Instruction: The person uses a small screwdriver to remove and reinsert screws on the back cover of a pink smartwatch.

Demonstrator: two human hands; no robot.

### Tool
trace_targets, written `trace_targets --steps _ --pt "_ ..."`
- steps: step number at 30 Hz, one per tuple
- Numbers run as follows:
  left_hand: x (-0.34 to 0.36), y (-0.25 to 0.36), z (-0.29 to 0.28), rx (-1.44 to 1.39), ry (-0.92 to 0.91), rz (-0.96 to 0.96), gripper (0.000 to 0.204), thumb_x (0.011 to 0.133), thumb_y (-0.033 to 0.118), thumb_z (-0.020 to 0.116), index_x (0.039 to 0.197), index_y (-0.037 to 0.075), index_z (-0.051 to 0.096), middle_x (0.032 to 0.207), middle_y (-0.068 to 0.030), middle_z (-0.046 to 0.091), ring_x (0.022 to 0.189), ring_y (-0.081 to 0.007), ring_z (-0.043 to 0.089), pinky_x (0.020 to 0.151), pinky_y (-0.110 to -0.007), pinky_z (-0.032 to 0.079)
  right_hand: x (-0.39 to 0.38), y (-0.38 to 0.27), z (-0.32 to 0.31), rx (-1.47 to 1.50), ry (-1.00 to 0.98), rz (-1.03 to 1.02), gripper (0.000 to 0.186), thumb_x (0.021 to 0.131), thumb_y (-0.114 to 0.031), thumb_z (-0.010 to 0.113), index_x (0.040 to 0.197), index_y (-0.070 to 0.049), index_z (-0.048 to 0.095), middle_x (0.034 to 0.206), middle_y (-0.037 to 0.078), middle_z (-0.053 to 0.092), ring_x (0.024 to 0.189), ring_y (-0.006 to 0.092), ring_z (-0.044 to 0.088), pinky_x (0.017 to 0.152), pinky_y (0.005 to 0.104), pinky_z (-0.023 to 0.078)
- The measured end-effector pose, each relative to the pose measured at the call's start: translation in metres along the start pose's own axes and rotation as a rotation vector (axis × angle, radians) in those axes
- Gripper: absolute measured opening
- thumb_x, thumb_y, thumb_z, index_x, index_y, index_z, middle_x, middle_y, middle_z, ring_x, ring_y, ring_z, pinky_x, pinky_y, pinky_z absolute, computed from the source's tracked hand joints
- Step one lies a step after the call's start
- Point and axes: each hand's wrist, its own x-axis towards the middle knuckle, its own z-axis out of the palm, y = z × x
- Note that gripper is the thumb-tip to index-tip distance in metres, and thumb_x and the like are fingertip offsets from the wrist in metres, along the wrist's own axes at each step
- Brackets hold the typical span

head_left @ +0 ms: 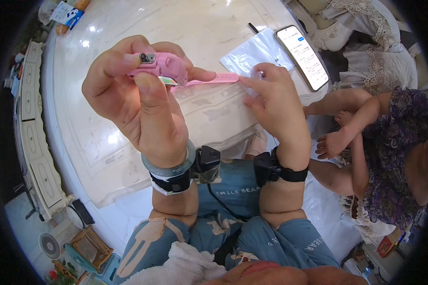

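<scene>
My left hand (pixel 147 104) is raised over the table, its thumb and fingers closed around the body of a pink wristwatch (pixel 176 69). A small metal plate with a dark screw-like part shows on the watch's upper side, and a shiny greenish face shows beside my thumb. From the body the pink strap (pixel 218 78) runs out to the right. At its far end my right hand (pixel 280 97) has its thumb and fingers closed on the strap. A small shiny spot shows among the right fingers; I cannot make out what it is.
The pale marble-patterned table (pixel 114 109) spreads out below my hands. Beyond my right hand lie a clear plastic bag (pixel 257 52), a thin black stick (pixel 253 27) and a lit phone (pixel 303 57). Another person (pixel 380 147) sits close on the right, arms crossed near the table edge.
</scene>
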Motion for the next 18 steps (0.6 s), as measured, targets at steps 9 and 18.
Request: trace_targets --steps 9,18 --pt "0.0 0.003 -0.006 0.023 -0.043 -0.027 0.026 0.097 0.02 0.044 0.122 0.016 0.039 0.097 -0.0136 0.051 0.078 -0.0238 0.06 0.05 -0.036 0.062 0.001 -0.017 0.003 0.06 0.08 -0.209 0.034 0.069 0.001 0.063 0.101 -0.008 0.066 0.105 0.015 0.059 0.098 0.0321 0.055 0.084 0.0396 0.046" --pt "0.002 0.004 -0.009 -0.025 -0.109 -0.036 0.029 0.097 0.017 0.042 0.126 0.018 0.038 0.102 -0.0148 0.051 0.083 -0.0249 0.059 0.053 -0.036 0.062 -0.006 0.009 -0.013 -0.124 0.084 0.2 0.02 0.071 -0.001 0.063 0.09 -0.001 0.062 0.089 0.015 0.06 0.081 0.0301 0.061 0.07 0.0352 0.049"
